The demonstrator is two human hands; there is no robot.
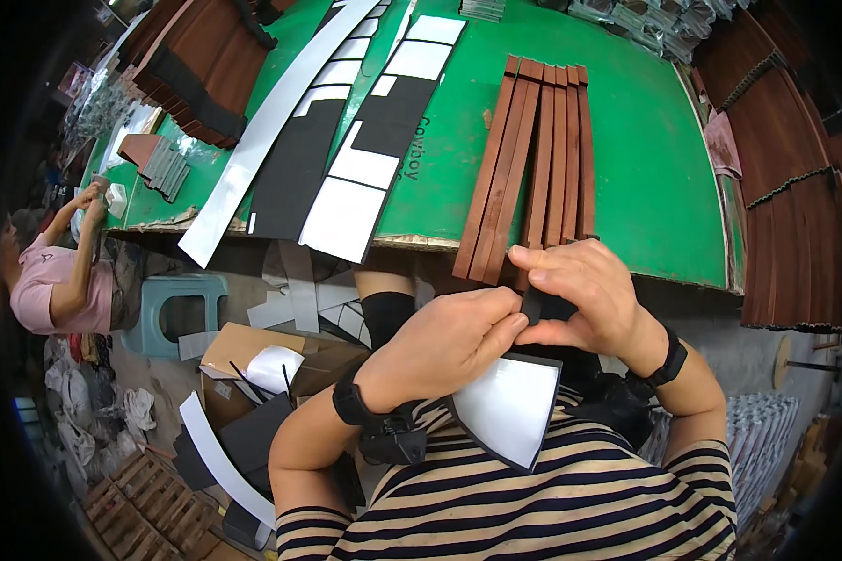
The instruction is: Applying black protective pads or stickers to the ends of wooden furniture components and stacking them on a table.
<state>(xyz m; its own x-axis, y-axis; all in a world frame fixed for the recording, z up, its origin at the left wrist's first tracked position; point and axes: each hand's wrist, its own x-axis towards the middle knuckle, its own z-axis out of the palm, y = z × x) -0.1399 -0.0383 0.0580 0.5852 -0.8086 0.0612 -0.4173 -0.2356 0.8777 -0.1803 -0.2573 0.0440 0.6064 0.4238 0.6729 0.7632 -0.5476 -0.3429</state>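
Note:
In front of my chest my two hands meet just off the table's near edge. Thumb and fingers of my left hand (449,341) are pressed together at a narrow black piece (531,304). My right hand (594,294) pinches the same piece from the other side, with its thumb and curled fingers around it. Just under the hands is a white panel with a black border (510,402), lying against my striped shirt; whether it joins the black piece is hidden. Long brown strips (547,159) lie side by side on the green table (641,168), their near ends by my fingers.
Black sheets with white patches (351,178) and a long pale strip (276,140) lie left of the brown strips. Stacked brown panels (201,70) stand far left, others (795,206) at right. A person (61,280) works beside a teal stool (173,313). Cardboard (243,351) and offcuts litter the floor.

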